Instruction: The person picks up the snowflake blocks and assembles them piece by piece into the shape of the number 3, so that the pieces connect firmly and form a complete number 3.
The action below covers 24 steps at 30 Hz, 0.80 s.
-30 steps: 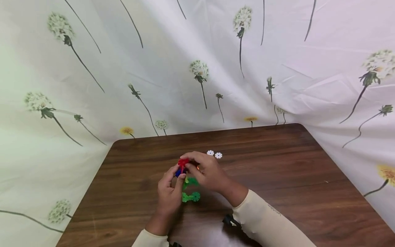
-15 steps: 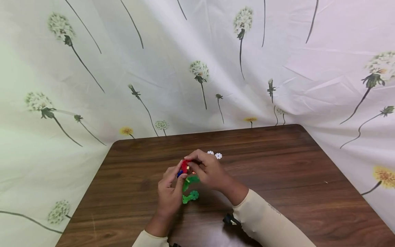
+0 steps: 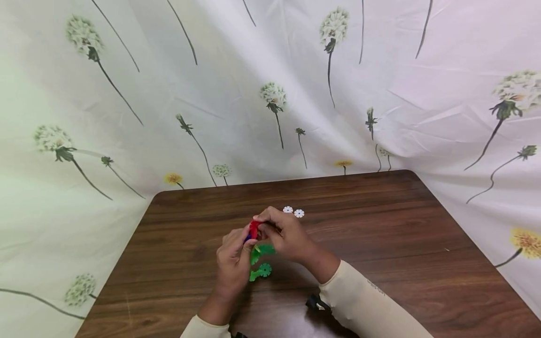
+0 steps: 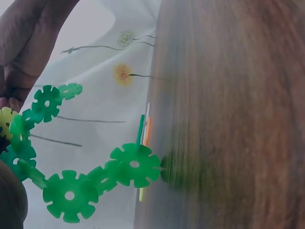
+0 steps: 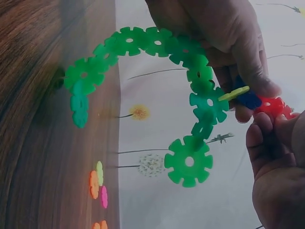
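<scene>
In the head view both hands meet over the table around notched plastic interlocking discs. My left hand (image 3: 232,260) grips a blue disc (image 5: 249,99), mostly covered by its fingers. Thumb and fingers of my right hand (image 3: 291,234) pinch a red disc (image 3: 254,229), held right against the blue one. A yellow disc (image 5: 233,93) sits edge-on beside the blue. From there hangs a curved chain of green discs (image 5: 209,102), joined slot to slot. Its lower end, a bright green disc (image 4: 69,195) among others, reaches down near the tabletop in the left wrist view.
Two white discs (image 3: 299,213) lie on the brown wooden table (image 3: 372,225) beyond my right hand. Orange discs (image 5: 94,185) and a pink disc (image 5: 104,197) lie flat in the right wrist view. A flower-printed cloth (image 3: 236,94) hangs behind the table's far edge.
The red disc has turned from facing the camera to nearly edge-on and shifted slightly right. The lower green discs have swung a little. Both hands keep nearly the same place.
</scene>
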Available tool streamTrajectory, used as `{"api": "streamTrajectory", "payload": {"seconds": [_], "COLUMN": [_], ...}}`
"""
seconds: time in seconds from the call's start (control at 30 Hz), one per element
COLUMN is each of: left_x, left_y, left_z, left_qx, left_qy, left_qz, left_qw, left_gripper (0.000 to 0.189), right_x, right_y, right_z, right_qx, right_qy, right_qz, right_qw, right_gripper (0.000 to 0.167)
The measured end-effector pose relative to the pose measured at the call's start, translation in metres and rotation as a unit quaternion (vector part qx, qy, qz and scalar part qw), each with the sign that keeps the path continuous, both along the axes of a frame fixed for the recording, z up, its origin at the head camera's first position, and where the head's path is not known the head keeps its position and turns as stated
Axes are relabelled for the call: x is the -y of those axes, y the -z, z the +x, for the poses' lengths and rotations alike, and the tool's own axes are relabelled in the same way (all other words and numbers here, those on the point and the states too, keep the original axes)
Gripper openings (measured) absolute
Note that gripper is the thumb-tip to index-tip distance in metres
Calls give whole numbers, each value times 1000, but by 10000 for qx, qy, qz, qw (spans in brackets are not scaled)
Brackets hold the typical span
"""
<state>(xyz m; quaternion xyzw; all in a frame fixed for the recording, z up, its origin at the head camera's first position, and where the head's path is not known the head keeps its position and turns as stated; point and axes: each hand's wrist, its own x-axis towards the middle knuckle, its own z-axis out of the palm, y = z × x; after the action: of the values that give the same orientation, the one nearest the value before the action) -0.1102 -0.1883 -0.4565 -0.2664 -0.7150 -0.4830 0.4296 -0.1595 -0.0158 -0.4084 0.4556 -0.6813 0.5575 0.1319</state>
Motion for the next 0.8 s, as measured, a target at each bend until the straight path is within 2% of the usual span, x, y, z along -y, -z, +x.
{"api": "streamTrajectory", "payload": {"seconds": [0.27, 0.47, 0.57, 0.7, 0.8], "left_x": [1, 5, 6, 6, 6], "left_y": [0, -2, -2, 0, 1], "left_z": [-2, -4, -3, 0, 4], "left_qx": [-171, 11, 133, 532, 1125], "left_qy": [8, 20, 39, -9, -68], "left_qz": [-106, -79, -141, -32, 245], "left_qw": [9998, 10000, 9998, 9986, 9933], "left_gripper": [42, 40, 38, 39, 47], "right_x": [-1, -1, -7, -19, -27], "right_y": [-2, -7, -9, -9, -6], "right_z": [-1, -6, -9, -17, -25], "right_qx": [-163, -615, -537, -196, 81], "right_qy": [-42, -74, -51, 139, 260], "right_qz": [83, 205, 358, 578, 553], "right_qw": [9998, 9979, 9979, 9980, 9981], "right_gripper": [18, 27, 37, 49, 45]}}
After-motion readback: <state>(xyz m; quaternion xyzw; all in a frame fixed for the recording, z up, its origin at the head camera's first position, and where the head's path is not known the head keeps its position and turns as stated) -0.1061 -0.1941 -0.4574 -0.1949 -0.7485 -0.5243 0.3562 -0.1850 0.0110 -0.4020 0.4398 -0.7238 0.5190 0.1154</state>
